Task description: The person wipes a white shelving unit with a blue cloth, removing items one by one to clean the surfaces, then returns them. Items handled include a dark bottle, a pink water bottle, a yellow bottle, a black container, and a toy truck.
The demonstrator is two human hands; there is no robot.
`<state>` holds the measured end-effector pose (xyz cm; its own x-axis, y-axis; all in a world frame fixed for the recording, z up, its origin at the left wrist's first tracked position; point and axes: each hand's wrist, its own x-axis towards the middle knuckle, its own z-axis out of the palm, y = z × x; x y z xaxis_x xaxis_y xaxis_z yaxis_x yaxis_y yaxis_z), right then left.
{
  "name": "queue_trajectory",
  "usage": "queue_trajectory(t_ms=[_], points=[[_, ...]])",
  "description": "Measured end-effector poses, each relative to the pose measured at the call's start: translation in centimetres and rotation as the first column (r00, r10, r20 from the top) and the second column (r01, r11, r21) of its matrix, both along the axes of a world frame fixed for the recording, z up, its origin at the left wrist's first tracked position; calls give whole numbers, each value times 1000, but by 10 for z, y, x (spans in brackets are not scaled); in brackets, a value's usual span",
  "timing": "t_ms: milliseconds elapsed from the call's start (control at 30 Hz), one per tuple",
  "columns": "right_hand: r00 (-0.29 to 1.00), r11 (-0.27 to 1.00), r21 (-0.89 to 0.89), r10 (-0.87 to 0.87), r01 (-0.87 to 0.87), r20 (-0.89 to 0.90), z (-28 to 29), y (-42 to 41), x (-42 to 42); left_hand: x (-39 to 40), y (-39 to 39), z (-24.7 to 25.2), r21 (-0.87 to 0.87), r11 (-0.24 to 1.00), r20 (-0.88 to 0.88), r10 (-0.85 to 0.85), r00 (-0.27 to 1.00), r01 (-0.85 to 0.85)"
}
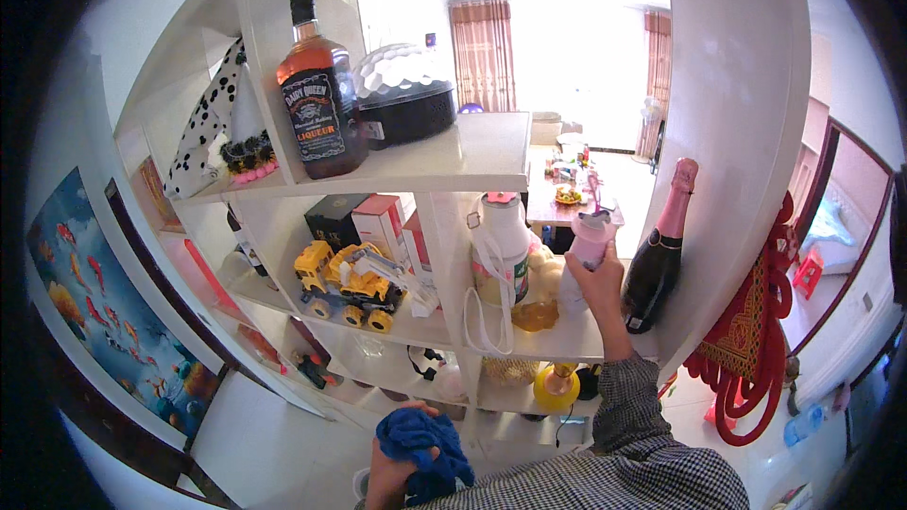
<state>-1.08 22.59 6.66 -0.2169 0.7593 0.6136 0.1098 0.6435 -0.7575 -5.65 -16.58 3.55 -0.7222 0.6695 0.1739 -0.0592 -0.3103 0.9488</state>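
My right hand (604, 287) reaches onto a middle shelf, its fingers wrapped around a pale pink bottle (589, 244) with a narrow neck. Close on its right, a dark sparkling-wine bottle (650, 276) with pink foil leans against the upright panel. On the other side stands a white strapped flask (499, 244), a white strap (489, 319) hanging over the shelf edge. An amber glass object (535, 315) sits between flask and pink bottle. Low in front of the shelves, my left hand (392, 471) grips a crumpled blue cloth (424, 443).
The white shelf unit (453, 183) also holds a large liquor bottle (319, 106), a black container with a clear lid (407, 110) and a yellow toy truck (347, 283). Below stands a yellow lamp-like object (556, 388). A red tasselled hanging (744, 304) is at right.
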Motion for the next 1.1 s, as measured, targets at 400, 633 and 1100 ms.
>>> queue_trajectory(t_ms=[400, 633, 1100], points=[[887, 734, 675, 355, -69, -294, 268, -77, 45, 18, -12, 15, -16, 999, 107, 51, 993, -49], [711, 678, 345, 702, -650, -41, 324, -88, -33, 24, -20, 10, 1, 992, 27, 128, 991, -128], [538, 525, 144, 840, -839, 69, 300, -72, -142, 30, -36, 6, 127, 969, 147, 195, 970, -214]])
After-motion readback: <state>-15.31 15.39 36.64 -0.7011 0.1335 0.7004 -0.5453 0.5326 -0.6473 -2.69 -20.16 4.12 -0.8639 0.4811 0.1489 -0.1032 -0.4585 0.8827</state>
